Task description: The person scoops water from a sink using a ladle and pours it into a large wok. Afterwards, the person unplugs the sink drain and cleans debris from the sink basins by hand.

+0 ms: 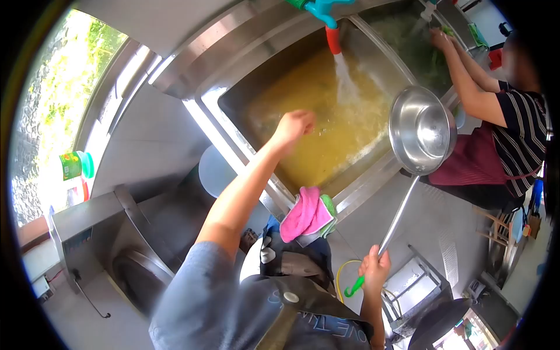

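Left hand [296, 127]: fingers curled above the yellowish water [319, 157] in the sink [366, 188]; grip cannot be determined. Beyond it, red spout [333, 42] discharging; work appears unfinished. Right hand [374, 267]: closed on the ladle [420, 129], extended forward, apparently empty.

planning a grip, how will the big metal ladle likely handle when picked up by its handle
The ladle will probably stay stiff: its long handle looks straight and metallic. It may feel bowl-heavy, since the wide bowl sits far from the right hand. The smooth, shiny shaft could be slippery if wet.
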A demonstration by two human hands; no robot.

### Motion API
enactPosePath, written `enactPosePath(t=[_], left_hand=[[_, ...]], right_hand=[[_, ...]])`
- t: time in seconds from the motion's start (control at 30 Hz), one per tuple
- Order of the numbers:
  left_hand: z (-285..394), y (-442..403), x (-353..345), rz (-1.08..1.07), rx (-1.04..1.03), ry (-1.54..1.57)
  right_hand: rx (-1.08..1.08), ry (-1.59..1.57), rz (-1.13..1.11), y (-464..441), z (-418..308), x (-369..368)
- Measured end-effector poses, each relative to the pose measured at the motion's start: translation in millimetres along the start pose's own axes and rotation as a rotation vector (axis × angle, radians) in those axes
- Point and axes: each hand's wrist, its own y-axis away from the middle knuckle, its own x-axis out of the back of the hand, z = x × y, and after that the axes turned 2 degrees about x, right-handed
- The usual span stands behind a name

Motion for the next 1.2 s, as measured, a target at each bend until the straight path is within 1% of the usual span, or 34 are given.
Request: enactPosePath(t=[0.07, 0.13, 0.2, 0.3, 0.33, 0.43, 0.5, 0.57, 0.67, 0.77, 0.8, 0.9, 1.0, 1.1, 1.2], left_hand=[[4, -63, -17, -0.094, 0.284, 0.775], [6, -130, -30, -0.14, 0.356, 0.952], [31, -152, -48, -0.055, 0.401, 1.101], [54, -163, -62, -0.11, 0.257, 1.222], [44, -174, -69, -0.072, 0.201, 1.082], [20, -139, -85, -0.087, -0.091, -1.041], [-22, -113, -94, -0.002, -0.364, -1.592], [-58, -102, -93, -0.095, -0.32, -1.67], [-71, -90, -85, -0.36, -0.15, -1.99], [-46, -72, -79, -0.307, -0.194, -1.922], [-34, -70, -79, -0.233, -0.225, -1.882], [4, -67, -66, 0.045, -0.357, -1.568], [13, -82, -59, 0.202, -0.372, -1.393], [-20, -105, -65, 0.229, -0.309, -1.499], [-58, -108, -68, -0.025, -0.159, -1.757]], right_hand=[[0.007, -0.015, 0.039, 0, -1, -11], [0.016, -0.024, 0.078, 1, 0, -16], [0.024, -0.034, 0.118, 2, 5, -14], [-0.03, -0.031, 0.17, 7, 6, -13], [-0.05, -0.042, 0.192, 8, 6, -14], [-0.075, -0.062, 0.216, 8, 5, -14], [-0.06, -0.07, 0.194, 8, 6, -14], [-0.07, -0.074, 0.192, 7, 4, -15], [-0.074, -0.062, 0.212, 7, 0, -12], [-0.058, -0.028, 0.247, 9, -1, -9], [-0.05, -0.018, 0.259, 10, -1, -9], [-0.016, -0.017, 0.267, 11, -2, -8], [-0.023, -0.065, 0.255, 10, 2, -7], [-0.027, -0.059, 0.243, 9, 10, -6], [-0.011, 0.001, 0.233, 9, 13, -8]])
